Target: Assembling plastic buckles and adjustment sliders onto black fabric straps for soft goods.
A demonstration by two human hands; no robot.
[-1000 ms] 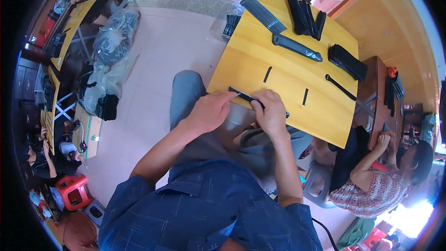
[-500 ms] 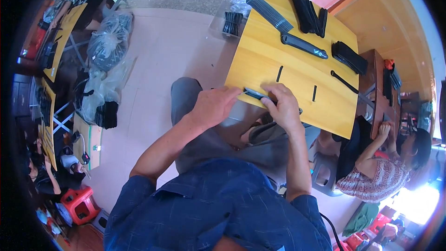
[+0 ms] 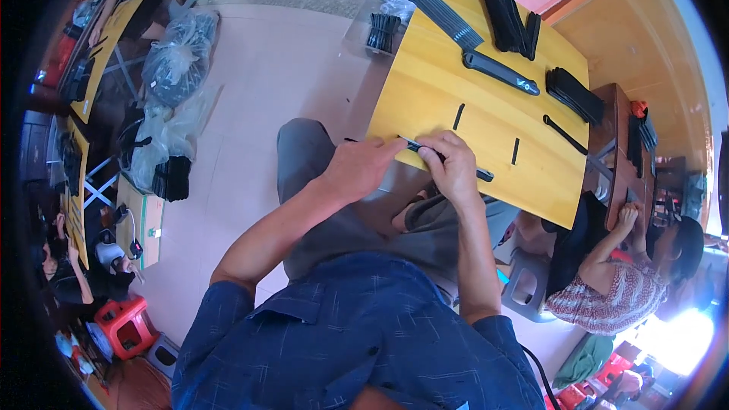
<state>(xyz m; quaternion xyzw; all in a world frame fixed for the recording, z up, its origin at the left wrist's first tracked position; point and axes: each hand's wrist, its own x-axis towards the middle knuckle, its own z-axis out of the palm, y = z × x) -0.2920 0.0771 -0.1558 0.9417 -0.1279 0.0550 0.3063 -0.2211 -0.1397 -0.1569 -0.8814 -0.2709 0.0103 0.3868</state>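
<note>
At the near edge of the yellow table [image 3: 425,91], both my hands are closed on one long, narrow black strip [image 3: 484,175]. My left hand [image 3: 364,167] grips its left part, and a thin black end pokes out beyond that hand. My right hand [image 3: 453,165] pinches the middle with thumb and fingers, and the strip's rounded right end shows past it. A shiny stretch is visible between the hands; my fingers cover the rest. Just beyond my right hand are two short black bars [image 3: 459,116] on the tabletop.
Farther back lie fanned dark strips [image 3: 446,17], a long dark piece with a light mark [image 3: 501,72], black folded pieces [image 3: 507,21] and a black stack [image 3: 573,94]. A looped black strap [image 3: 564,134] rests at the right. A co-worker [image 3: 615,288] sits at right; plastic bags [image 3: 181,61] stand left.
My right hand has shifted slightly left along the strip and closed its fingers more tightly. My left hand has moved a little right, nearer to it. More of the strip's right end shows.
</note>
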